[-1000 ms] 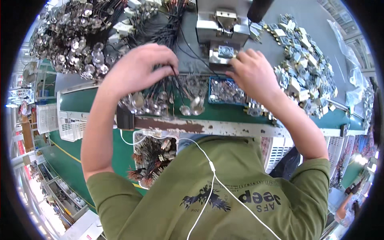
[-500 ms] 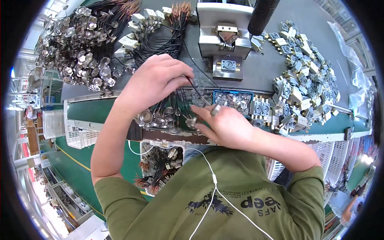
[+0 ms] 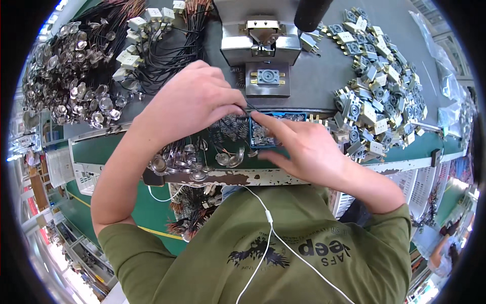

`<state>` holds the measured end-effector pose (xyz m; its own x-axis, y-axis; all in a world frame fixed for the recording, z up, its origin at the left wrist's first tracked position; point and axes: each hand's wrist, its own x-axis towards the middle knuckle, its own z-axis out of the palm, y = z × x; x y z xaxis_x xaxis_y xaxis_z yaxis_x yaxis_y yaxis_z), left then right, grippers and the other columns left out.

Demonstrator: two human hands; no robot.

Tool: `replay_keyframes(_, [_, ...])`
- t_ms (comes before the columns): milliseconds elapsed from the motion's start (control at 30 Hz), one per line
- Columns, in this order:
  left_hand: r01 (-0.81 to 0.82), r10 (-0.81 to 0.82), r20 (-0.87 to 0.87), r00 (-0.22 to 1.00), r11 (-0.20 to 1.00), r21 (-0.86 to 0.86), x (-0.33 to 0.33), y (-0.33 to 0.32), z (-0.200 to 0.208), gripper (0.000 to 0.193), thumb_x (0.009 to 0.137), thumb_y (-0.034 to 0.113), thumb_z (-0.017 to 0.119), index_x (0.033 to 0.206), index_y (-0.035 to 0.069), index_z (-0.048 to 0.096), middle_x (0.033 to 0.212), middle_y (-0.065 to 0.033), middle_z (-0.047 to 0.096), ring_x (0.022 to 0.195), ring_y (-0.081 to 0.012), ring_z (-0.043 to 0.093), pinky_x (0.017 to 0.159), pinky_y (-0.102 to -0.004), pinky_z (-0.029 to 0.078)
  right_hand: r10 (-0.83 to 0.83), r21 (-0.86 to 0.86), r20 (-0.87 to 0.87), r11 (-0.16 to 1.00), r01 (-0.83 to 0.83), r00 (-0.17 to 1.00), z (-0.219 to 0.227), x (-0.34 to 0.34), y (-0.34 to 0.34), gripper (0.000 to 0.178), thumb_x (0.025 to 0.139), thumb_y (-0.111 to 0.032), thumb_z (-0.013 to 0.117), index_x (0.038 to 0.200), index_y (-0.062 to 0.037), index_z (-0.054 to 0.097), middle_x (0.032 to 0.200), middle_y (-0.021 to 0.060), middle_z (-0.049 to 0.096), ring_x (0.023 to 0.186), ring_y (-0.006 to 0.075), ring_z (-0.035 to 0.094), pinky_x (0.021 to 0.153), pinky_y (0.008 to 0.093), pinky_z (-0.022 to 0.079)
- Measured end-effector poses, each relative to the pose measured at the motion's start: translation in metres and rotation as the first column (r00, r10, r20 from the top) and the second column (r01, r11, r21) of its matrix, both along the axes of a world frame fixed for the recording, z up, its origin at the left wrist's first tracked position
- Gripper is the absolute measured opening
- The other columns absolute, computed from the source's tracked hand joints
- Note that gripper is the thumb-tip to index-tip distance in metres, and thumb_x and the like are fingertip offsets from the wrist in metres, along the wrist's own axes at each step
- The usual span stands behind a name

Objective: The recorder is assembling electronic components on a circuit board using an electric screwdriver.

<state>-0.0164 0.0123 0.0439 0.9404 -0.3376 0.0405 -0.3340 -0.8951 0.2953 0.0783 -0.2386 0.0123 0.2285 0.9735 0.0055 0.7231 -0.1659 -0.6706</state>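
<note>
My left hand (image 3: 202,96) is closed, thumb and finger pinching a thin black wire (image 3: 251,106). Close to that pinch, the stretched forefinger of my right hand (image 3: 311,149) reaches the wire, its thumb held well apart; the other fingers are partly hidden. Under my left hand lie dark coil springs (image 3: 228,129). Round metal caps on wires (image 3: 187,164) rest along the near bench edge. Partly under my right hand is a blue tray (image 3: 259,147) of small metal parts. Behind it, a grey-white socket block (image 3: 268,77) sits on a metal fixture block (image 3: 268,91).
A metal press (image 3: 260,43) stands at the back, with a black cylinder (image 3: 311,15) beside it. Wired metal caps (image 3: 71,76) heap up at far left, next to wired white connectors (image 3: 136,50). Many socket blocks (image 3: 379,91) pile at right, near a clear plastic bag (image 3: 445,76).
The view has shifted, so the bench things sit further left. My right forefinger has come up close to my left fingertips. The metal piece seen at my right fingers no longer shows there.
</note>
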Motion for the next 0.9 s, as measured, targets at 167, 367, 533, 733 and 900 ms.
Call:
replay_keyframes(167, [-0.008,-0.006,-0.055,0.998,0.968,-0.25,0.008,0.002,-0.02,0.024,0.09,0.019,0.074,0.112,0.01,0.075,0.085,-0.0075,0.071,0.08,-0.0292,0.065,0.077,-0.0406,0.052,0.053,-0.041,-0.201,0.997,-0.062,0.978,0.012,0.045,0.009,0.04,0.089,-0.003,0.062,0.127,-0.0049,0.069,0.084,0.0151,0.07,0.068,0.0221,0.068,0.066,0.0364,0.055])
replay_keyframes(367, [-0.278,0.25,-0.124,0.96,0.9,-0.335,0.026,0.031,-0.02,0.022,0.097,0.019,0.064,0.113,0.006,0.072,0.097,-0.0142,0.075,0.092,-0.0354,0.07,0.082,-0.042,0.056,0.03,0.061,-0.14,0.998,-0.021,0.99,0.002,0.054,0.0,0.036,0.09,-0.001,0.063,0.125,-0.0037,0.07,0.082,0.0144,0.069,0.067,0.0225,0.067,0.062,0.037,0.052])
replay_keyframes(533, [-0.349,0.35,-0.073,0.934,0.937,0.035,0.03,0.039,-0.028,0.017,0.092,0.019,0.066,0.096,0.005,0.075,0.094,-0.0156,0.074,0.093,-0.0363,0.07,0.082,-0.0449,0.056,-0.011,0.115,0.009,0.993,0.01,1.0,-0.019,0.018,-0.014,0.041,0.089,-0.004,0.07,0.13,-0.0049,0.067,0.077,0.0107,0.058,0.067,0.0311,0.061,0.062,0.0434,0.05])
replay_keyframes(733, [-0.381,0.377,0.063,0.924,0.896,0.228,0.019,0.025,-0.034,0.012,0.087,0.017,0.071,0.086,0.005,0.075,0.089,-0.0145,0.068,0.09,-0.0338,0.069,0.081,-0.0441,0.056,0.014,0.128,0.042,0.992,-0.019,0.999,-0.019,0.014,-0.006,0.039,0.089,-0.004,0.07,0.128,-0.0048,0.068,0.08,0.0111,0.06,0.07,0.0314,0.062,0.064,0.0432,0.05])
replay_keyframes(900, [-0.343,0.322,0.122,0.939,0.9,0.269,0.007,0.029,-0.041,0.013,0.085,0.019,0.075,0.091,0.007,0.076,0.093,-0.007,0.062,0.096,-0.0298,0.065,0.085,-0.043,0.053,0.017,0.093,0.011,0.996,-0.018,1.0,-0.017,0.02,-0.002,0.036,0.09,-0.005,0.07,0.126,-0.0045,0.069,0.081,0.0118,0.061,0.073,0.0322,0.064,0.066,0.0429,0.052])
